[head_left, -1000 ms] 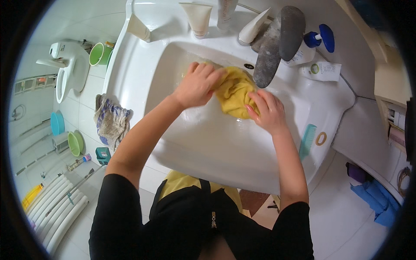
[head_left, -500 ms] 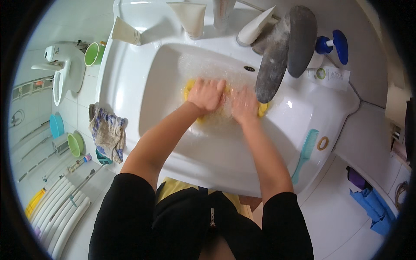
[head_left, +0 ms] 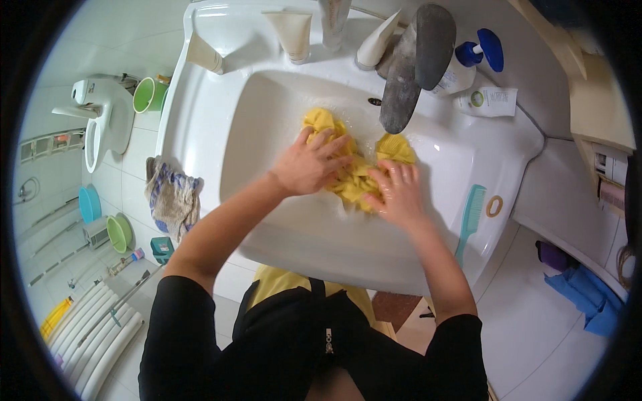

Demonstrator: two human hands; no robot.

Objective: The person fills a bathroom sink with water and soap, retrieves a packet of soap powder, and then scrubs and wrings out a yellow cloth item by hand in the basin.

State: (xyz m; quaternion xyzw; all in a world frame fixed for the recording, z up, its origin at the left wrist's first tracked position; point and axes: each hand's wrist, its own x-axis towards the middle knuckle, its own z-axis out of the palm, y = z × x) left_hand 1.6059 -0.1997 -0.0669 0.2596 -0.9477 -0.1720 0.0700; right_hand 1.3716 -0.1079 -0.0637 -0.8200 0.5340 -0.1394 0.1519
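Your left hand (head_left: 309, 167) lies palm down on the yellow cloth (head_left: 351, 170), fingers spread wide, tips pointing toward the tap (head_left: 409, 73). L forearm comes in from lower left, elbow bent, black sleeve pushed up past the elbow. Your right hand (head_left: 396, 194) also lies flat on the cloth, fingers apart and wet, pressing its near-right edge; R forearm runs up from lower right. The two hands sit just beside each other, neither closed around the cloth, both pressing it down.

Cloth is bunched in the middle of the white sink (head_left: 221, 134), a little water round it, one lump under the tap's spout, another at upper left past your L fingertips.

On the sink rim: teal comb (head_left: 470, 217) to the R, small ring (head_left: 494, 206) just beside it, tubes (head_left: 291, 30) and a blue-capped bottle (head_left: 468, 63) along the back. A checked rag (head_left: 172, 199) hangs off the L edge.
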